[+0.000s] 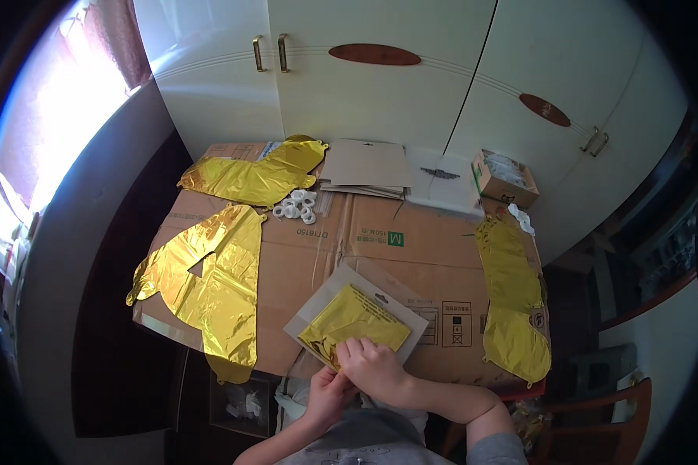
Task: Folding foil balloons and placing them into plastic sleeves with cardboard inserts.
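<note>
A flat see-through package (368, 316) with a white backing and a hanging hole lies tilted at the table's near edge, a folded gold foil balloon inside. My right hand (374, 370) is closed over its near edge, fingers curled on the plastic. Just left of it and lower, my left hand (329, 395) pinches at the package's near corner. Both hands touch there, and the exact grip of the fingertips is partly hidden. Flat gold foil balloons lie around: a letter-shaped one (236, 291) on the left, another (248, 177) at the far left, and a long one (512, 291) on the right.
Flattened cardboard (295, 263) covers the table. White ribbon rolls (296, 206) sit near the far balloon. Behind are stacked grey cards (367, 164), a clear plastic sheet (442, 186) with dark small pieces, and an open box (506, 178). A wooden chair (628, 418) stands at right.
</note>
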A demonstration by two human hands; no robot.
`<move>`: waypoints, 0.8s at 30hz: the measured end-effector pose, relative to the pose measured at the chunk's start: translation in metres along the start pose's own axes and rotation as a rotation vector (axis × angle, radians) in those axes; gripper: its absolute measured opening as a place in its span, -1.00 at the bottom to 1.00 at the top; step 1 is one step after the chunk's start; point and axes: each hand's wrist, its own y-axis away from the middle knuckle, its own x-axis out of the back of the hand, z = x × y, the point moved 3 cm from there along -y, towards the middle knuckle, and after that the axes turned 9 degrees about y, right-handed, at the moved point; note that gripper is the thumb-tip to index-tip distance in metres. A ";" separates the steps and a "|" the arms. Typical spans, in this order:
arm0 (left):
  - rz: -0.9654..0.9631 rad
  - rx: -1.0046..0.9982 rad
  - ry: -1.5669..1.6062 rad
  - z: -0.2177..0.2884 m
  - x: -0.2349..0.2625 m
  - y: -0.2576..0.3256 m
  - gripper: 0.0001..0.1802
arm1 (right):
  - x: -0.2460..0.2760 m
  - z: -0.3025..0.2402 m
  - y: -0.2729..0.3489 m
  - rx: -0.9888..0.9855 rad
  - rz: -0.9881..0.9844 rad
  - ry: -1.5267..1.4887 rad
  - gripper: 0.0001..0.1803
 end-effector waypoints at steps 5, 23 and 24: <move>0.003 -0.072 -0.003 -0.002 -0.003 -0.005 -0.91 | 0.002 -0.009 0.000 0.011 0.012 -0.009 -0.86; -0.143 0.324 -0.296 0.024 0.020 0.030 -0.72 | -0.004 -0.011 0.025 -0.040 0.006 -0.214 -0.77; -0.182 0.336 -0.367 0.023 0.031 0.028 -0.71 | -0.004 -0.013 0.025 -0.042 0.053 -0.245 -0.71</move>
